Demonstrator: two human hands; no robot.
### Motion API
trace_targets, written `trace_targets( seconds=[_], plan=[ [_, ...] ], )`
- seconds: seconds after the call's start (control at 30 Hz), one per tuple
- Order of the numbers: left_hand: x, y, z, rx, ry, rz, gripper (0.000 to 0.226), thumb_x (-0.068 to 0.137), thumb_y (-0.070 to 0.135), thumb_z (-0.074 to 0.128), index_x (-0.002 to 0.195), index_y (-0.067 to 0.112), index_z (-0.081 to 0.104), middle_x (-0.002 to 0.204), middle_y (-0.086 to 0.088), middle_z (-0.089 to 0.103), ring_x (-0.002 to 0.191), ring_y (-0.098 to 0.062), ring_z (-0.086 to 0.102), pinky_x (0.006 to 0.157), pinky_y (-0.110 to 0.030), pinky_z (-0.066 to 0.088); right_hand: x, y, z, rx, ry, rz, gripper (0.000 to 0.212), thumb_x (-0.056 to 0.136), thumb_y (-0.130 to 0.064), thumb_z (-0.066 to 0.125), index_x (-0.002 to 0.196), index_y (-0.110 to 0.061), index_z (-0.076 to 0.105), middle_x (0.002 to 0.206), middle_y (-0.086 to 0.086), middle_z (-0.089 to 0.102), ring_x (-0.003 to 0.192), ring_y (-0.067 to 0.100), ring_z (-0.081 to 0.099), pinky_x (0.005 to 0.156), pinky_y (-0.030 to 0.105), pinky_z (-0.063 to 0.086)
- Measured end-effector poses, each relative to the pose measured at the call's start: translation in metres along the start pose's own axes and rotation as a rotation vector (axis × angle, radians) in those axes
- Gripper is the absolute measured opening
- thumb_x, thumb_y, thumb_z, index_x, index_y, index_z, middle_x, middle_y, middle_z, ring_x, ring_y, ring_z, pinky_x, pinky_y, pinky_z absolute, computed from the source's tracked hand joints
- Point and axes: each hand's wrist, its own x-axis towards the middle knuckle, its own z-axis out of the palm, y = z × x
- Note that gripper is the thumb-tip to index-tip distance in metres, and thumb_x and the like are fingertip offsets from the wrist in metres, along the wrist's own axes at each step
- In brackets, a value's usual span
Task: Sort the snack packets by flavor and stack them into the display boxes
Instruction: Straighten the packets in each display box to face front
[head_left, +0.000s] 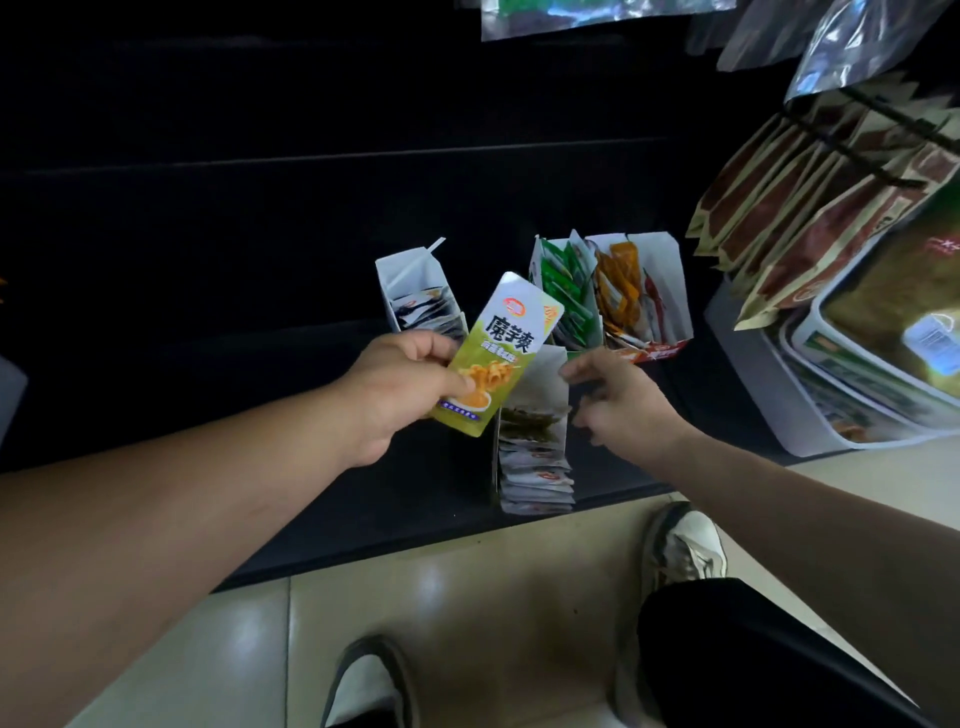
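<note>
**Green snack packet (498, 358) in the left hand (400, 389)**

The green snack packet is sticking up and rightward from the left hand, which is pinching its lower end. It is hanging just above the near display box (545, 379). The right hand (618, 400) is hovering beside this box, fingers loosely curled, holding nothing. 3 more boxes (402, 270) are standing behind.

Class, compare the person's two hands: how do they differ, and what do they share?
The left hand pinches a yellow-green packet; the right hand holds nothing. The left hand's fingers curl round the packet; the right hand's are loosely bent. Both are bare and hover by the near box.
</note>
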Motion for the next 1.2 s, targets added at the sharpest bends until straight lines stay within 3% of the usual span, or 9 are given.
trace_targets(
  seconds=[0.1, 0.2, 0.3, 0.43, 0.63, 0.77, 0.93, 1.07, 1.2],
  plan=[
    [0.006, 0.001, 0.012, 0.046, 0.031, 0.042, 0.024, 0.079, 0.004, 0.086, 0.093, 0.02, 0.076, 0.091, 0.002, 0.08, 0.093, -0.02, 0.077, 0.089, -0.036, 0.061, 0.0, -0.016, -0.009, 0.257, -0.03, 0.029, 0.048, 0.084, 0.013, 0.054, 0.112, -0.023, 0.068, 0.116, 0.009, 0.066, 0.08, 0.031, 0.067, 0.054, 0.035, 0.049],
    [0.008, -0.001, 0.023, 0.087, 0.04, 0.083, 0.025, 0.077, 0.002, 0.088, 0.091, 0.018, 0.075, 0.095, -0.004, 0.079, 0.094, -0.022, 0.076, 0.09, -0.034, 0.061, -0.004, -0.03, -0.014, 0.397, -0.111, -0.048, 0.02, 0.095, 0.002, 0.065, 0.115, -0.002, 0.066, 0.107, 0.029, 0.067, 0.074, 0.035, 0.067, 0.059, 0.039, 0.052],
    [0.011, -0.005, 0.031, 0.145, 0.02, 0.144, 0.02, 0.082, 0.001, 0.083, 0.09, 0.015, 0.073, 0.094, -0.007, 0.076, 0.086, -0.018, 0.072, 0.079, -0.023, 0.059, -0.005, -0.033, -0.011, 0.43, -0.083, -0.072, 0.029, 0.099, -0.01, 0.067, 0.108, 0.016, 0.055, 0.108, 0.037, 0.066, 0.078, 0.032, 0.071, 0.071, 0.042, 0.063],
    [0.018, -0.014, 0.034, 0.308, 0.048, 0.255, 0.012, 0.091, 0.009, 0.077, 0.091, 0.02, 0.073, 0.088, 0.006, 0.069, 0.079, -0.007, 0.063, 0.068, -0.008, 0.05, -0.003, -0.027, -0.006, 0.355, 0.048, -0.111, 0.013, 0.102, -0.01, 0.063, 0.092, -0.004, 0.06, 0.098, 0.018, 0.077, 0.085, 0.029, 0.077, 0.081, 0.045, 0.064],
    [0.023, -0.034, 0.026, 0.751, -0.104, 0.238, 0.039, 0.091, 0.018, 0.076, 0.126, 0.028, 0.063, 0.113, 0.007, 0.062, 0.093, -0.014, 0.065, 0.081, -0.025, 0.05, 0.001, -0.001, -0.007, 0.178, 0.058, -0.177, 0.015, 0.104, -0.018, 0.06, 0.118, -0.012, 0.059, 0.104, -0.001, 0.079, 0.098, 0.014, 0.076, 0.093, 0.044, 0.061],
    [0.016, -0.038, 0.026, 0.792, -0.196, 0.214, 0.059, 0.083, 0.027, 0.085, 0.135, 0.03, 0.058, 0.119, 0.007, 0.06, 0.092, -0.015, 0.068, 0.09, -0.036, 0.058, 0.001, 0.022, -0.018, -0.049, 0.171, -0.28, 0.01, 0.102, -0.028, 0.058, 0.109, -0.021, 0.056, 0.098, -0.002, 0.076, 0.097, 0.018, 0.073, 0.088, 0.052, 0.06],
    [0.008, -0.039, 0.03, 0.826, -0.33, 0.195, 0.08, 0.077, 0.031, 0.091, 0.144, 0.034, 0.049, 0.13, 0.008, 0.054, 0.101, -0.014, 0.064, 0.088, -0.032, 0.056, -0.008, 0.021, -0.01, -0.252, 0.078, -0.342, 0.006, 0.1, -0.016, 0.064, 0.105, -0.018, 0.064, 0.091, 0.0, 0.07, 0.082, 0.012, 0.066, 0.075, 0.034, 0.054],
    [0.009, -0.042, 0.028, 1.012, -0.381, 0.183, 0.084, 0.076, 0.035, 0.09, 0.148, 0.025, 0.048, 0.141, 0.002, 0.056, 0.111, -0.015, 0.061, 0.087, -0.027, 0.052, -0.012, 0.031, 0.002, -0.362, 0.001, -0.352, 0.031, 0.091, 0.001, 0.062, 0.115, -0.017, 0.072, 0.12, -0.002, 0.056, 0.096, 0.014, 0.061, 0.094, 0.029, 0.052],
    [0.011, -0.05, 0.031, 1.113, -0.39, 0.15, 0.093, 0.07, 0.051, 0.09, 0.148, 0.022, 0.047, 0.142, 0.0, 0.058, 0.116, -0.02, 0.063, 0.094, -0.037, 0.057, -0.014, 0.027, -0.006, -0.253, 0.061, -0.059, 0.058, 0.089, -0.001, 0.061, 0.141, -0.024, 0.056, 0.135, -0.002, 0.048, 0.118, 0.017, 0.055, 0.093, 0.025, 0.045]
  ],
)
